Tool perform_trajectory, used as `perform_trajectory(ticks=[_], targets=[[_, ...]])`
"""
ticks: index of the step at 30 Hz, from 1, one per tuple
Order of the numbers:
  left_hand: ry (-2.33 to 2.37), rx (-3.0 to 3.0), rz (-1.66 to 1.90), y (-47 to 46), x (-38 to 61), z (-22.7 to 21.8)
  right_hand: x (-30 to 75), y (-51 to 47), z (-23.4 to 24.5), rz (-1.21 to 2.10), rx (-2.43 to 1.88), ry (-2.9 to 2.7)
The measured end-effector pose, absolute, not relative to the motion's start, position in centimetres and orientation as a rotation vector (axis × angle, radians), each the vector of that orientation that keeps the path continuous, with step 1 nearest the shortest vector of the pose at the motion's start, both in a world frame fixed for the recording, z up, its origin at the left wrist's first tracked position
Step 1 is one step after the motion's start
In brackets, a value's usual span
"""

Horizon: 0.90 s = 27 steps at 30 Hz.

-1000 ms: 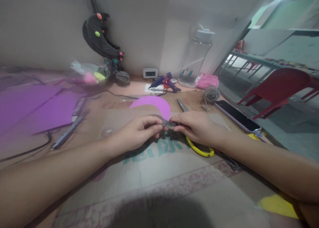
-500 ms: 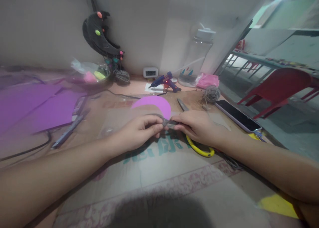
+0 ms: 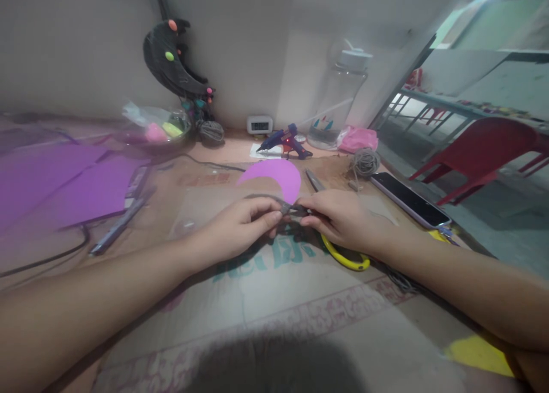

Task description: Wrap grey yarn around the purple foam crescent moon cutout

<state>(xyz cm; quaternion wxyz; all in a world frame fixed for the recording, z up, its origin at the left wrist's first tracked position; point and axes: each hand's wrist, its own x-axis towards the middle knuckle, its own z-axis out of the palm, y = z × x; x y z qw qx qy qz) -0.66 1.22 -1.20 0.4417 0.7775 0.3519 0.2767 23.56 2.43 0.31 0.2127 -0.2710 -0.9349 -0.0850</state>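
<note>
My left hand (image 3: 240,227) and my right hand (image 3: 338,215) meet at the middle of the work surface, both pinched on a short length of grey twine (image 3: 291,210) stretched between their fingertips. A pink foam crescent (image 3: 274,175) rises just behind the twine and seems attached to it. Yellow-handled scissors (image 3: 343,257) lie under my right hand on the cardboard sheet (image 3: 274,290).
A ball of grey twine (image 3: 363,162), a phone (image 3: 407,198) and a blue glue gun (image 3: 283,141) lie at the back right. Purple foam sheets (image 3: 64,187) and a pen (image 3: 115,228) are at the left. A black crescent ornament (image 3: 171,61) leans on the wall; a large jar (image 3: 338,101) stands beside it.
The pink crescent has shifted slightly right and up as my fingers work the twine; my hands stay in nearly the same spot.
</note>
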Motion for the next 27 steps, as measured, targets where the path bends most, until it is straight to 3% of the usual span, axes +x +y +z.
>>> perform_trajectory(ticks=[27], targets=[[0.954,2.159,0.677,0.5,-0.3,-0.1,23.5,2.4,0.3,-0.273,-0.764,-2.611]])
